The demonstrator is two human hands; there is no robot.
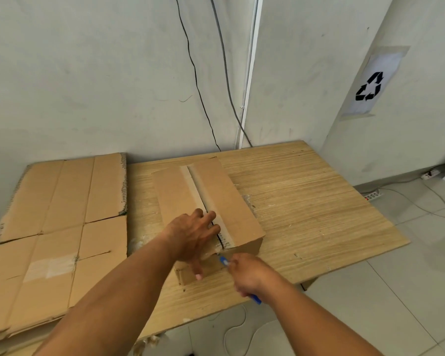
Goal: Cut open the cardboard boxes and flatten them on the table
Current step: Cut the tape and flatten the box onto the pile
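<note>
A closed cardboard box (224, 199) stands in the middle of the wooden table (306, 201), with a taped seam running along its top. The seam gapes dark at the near end. My left hand (193, 236) presses flat on the box's near end, fingers spread over the seam and thumb down the front face. My right hand (249, 276) grips a blue box cutter (225, 260), whose tip sits at the near top edge of the box by the seam. Flattened cardboard sheets (54, 227) lie stacked on the table's left side.
A wall stands right behind the table, with two cables (203, 104) hanging down it. A recycling sign (370, 86) is taped on the right wall. Power strips (374, 194) and cords lie on the tiled floor at the right. The table's near edge is close to my arms.
</note>
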